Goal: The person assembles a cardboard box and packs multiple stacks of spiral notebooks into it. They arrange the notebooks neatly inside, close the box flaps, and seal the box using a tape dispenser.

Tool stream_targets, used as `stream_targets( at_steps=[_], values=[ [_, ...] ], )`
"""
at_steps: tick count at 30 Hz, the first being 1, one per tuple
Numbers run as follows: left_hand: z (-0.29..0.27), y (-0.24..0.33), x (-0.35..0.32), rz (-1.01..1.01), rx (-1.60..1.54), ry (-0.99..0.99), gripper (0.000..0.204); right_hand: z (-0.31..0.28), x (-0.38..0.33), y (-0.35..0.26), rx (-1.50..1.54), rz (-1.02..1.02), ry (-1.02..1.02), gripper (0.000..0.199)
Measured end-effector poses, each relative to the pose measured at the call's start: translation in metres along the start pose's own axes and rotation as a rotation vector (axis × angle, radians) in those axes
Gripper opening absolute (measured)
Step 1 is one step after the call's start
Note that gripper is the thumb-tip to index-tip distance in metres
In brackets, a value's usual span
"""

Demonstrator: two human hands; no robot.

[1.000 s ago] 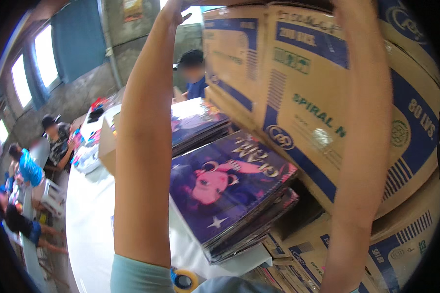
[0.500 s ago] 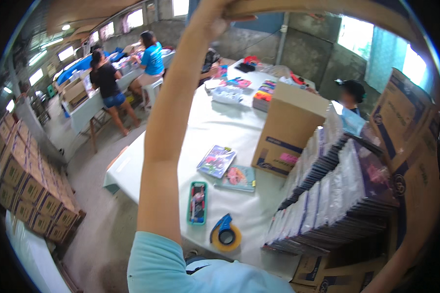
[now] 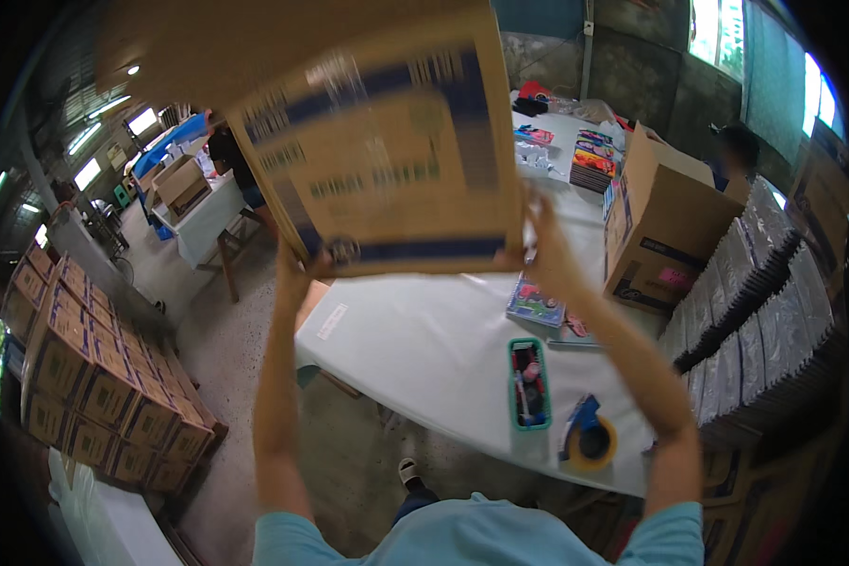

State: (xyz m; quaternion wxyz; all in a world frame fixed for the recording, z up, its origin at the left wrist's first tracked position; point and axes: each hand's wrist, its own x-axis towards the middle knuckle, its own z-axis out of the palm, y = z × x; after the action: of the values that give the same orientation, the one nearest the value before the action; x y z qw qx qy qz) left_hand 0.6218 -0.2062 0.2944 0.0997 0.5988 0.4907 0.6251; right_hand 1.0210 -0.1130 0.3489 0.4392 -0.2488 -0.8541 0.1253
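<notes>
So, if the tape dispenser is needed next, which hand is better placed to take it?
Probably the right hand: the tape dispenser lies on the right side, farther from the left hand. Both hands support the carton, though, so neither is free.

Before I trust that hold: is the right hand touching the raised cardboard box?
Touching. The head view shows the right hand against the raised cardboard box at its lower right corner, thumb overlapping its front face.

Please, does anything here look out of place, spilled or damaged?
Nothing clearly stands out. The carton held up between the left hand and the right hand shows no obvious tear, though blur hides fine detail. The green tray and tape dispenser rest on the white table, with no visible spill.
</notes>
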Motion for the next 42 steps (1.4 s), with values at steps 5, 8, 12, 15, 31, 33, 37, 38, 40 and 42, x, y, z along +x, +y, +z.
stream_targets(
  at_steps=[5, 8, 12, 15, 31, 33, 37, 38, 40, 42],
  values=[
    [-0.008, -0.167, -0.124, -0.152, 0.481, 0.066, 0.064, 0.211, -0.172, 0.076, 0.226, 0.342, 0.041, 0.074],
    [-0.119, -0.307, -0.215, -0.286, 0.634, 0.067, 0.053, 0.255, -0.226, 0.067, 0.075, 0.327, -0.083, 0.050],
    [-0.197, -0.259, -0.201, -0.704, 0.238, 0.242, 0.063, 0.143, -0.173, 0.045, -0.122, 0.640, 0.290, 0.036],
    [-0.208, -0.047, -0.085, -0.358, 0.293, 0.379, 0.094, 0.066, -0.038, -0.051, -0.028, 0.350, 0.339, 0.036],
    [-0.051, -0.019, -0.064, -0.264, 0.647, -0.275, 0.058, 0.093, -0.073, 0.081, 0.194, 0.588, -0.310, 0.059],
    [-0.044, -0.026, -0.074, -0.202, 0.674, -0.195, 0.052, 0.168, -0.118, 0.069, 0.608, 0.641, -0.189, 0.090],
    [-0.073, -0.021, -0.106, -0.238, 0.636, -0.114, 0.045, 0.152, -0.104, -0.022, 0.816, 0.550, -0.095, 0.101],
    [-0.079, -0.015, -0.115, -0.208, 0.627, -0.122, 0.044, 0.139, -0.091, -0.051, 0.597, 0.484, -0.073, 0.095],
    [-0.084, -0.015, -0.125, -0.219, 0.569, -0.112, 0.043, 0.138, -0.092, -0.070, 0.287, 0.416, -0.080, 0.079],
    [-0.087, -0.022, -0.120, -0.208, 0.553, -0.111, 0.043, 0.146, -0.102, -0.077, 0.112, 0.408, -0.145, 0.063]
  ],
)
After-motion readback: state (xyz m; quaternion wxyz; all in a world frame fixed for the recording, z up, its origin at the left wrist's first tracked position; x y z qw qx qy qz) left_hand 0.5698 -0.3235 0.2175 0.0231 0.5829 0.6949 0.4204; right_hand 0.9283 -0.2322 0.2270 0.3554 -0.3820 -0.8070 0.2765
